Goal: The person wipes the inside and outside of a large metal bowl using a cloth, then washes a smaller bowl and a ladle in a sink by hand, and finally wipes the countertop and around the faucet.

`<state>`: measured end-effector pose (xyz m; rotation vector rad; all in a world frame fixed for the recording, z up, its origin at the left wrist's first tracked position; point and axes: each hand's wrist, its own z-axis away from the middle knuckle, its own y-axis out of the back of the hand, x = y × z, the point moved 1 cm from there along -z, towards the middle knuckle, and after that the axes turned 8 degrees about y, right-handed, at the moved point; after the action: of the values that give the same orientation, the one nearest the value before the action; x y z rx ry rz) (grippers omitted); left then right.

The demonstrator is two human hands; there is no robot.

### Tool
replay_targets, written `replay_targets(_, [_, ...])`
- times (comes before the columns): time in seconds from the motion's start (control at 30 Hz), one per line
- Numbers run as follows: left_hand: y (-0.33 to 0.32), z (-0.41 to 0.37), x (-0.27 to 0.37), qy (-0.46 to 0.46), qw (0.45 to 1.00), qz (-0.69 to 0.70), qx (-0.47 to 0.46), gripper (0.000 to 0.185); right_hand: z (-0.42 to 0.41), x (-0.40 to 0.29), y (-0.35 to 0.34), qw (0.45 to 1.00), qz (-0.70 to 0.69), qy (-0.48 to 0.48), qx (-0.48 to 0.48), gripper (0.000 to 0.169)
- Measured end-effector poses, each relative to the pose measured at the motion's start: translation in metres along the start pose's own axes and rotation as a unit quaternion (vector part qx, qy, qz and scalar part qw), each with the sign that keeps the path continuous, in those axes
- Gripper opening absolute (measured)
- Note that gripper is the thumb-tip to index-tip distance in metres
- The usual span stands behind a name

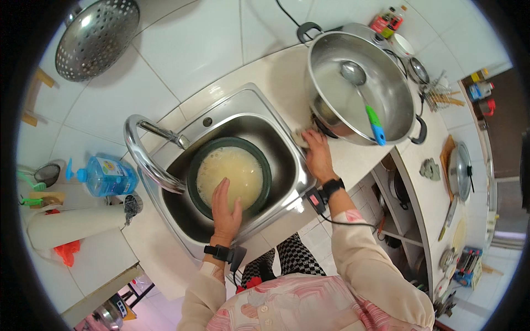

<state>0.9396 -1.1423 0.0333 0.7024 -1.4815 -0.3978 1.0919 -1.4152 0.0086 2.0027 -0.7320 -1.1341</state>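
My left hand [226,213] hovers at the near side of a dark green basin [265,165], its fingers spread and holding nothing. The basin sits in the stainless steel sink [283,173] and contains cloudy, pale yellow liquid [232,171] with bubbles along its edge. Whether my fingertips touch the liquid, I cannot tell. At the sink's right rim, my right hand [319,155] grips a beige cloth [300,138] on the counter. Just beyond that hand stands a large steel pot [397,82] with whitish liquid inside. A ladle [353,73] with a green and blue handle leans in it.
The chrome faucet [151,159] arches over the sink's left part. A blue soap pump bottle [112,176] and a paper towel roll [78,225] are at left. A perforated strainer [99,39] hangs on the wall. Farther right lies a grey rag [430,169] near a lidded pan [459,169].
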Motion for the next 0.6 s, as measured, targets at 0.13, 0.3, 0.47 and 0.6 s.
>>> replay_targets(0.13, [-0.010, 0.021, 0.004, 0.002, 0.999, 0.009, -0.052, 0.048, 0.086, 0.014, 0.053, 0.994, 0.001, -0.070, 0.081, 0.048])
replay_targets(0.3, [-0.007, 0.045, -0.004, -0.015, 0.997, -0.004, -0.075, 0.049, 0.158, -0.022, 0.056, 0.990, 0.022, -0.084, 0.108, 0.044])
replay_targets(0.47, [0.012, 0.057, -0.013, -0.002, 0.999, 0.019, -0.039, 0.048, 0.185, -0.122, 0.023, 0.997, -0.076, -0.032, -0.008, 0.042])
replay_targets(0.6, [0.027, 0.065, -0.015, 0.044, 0.997, 0.059, -0.010, 0.044, 0.184, -0.177, 0.001, 0.985, -0.152, 0.035, -0.073, 0.039])
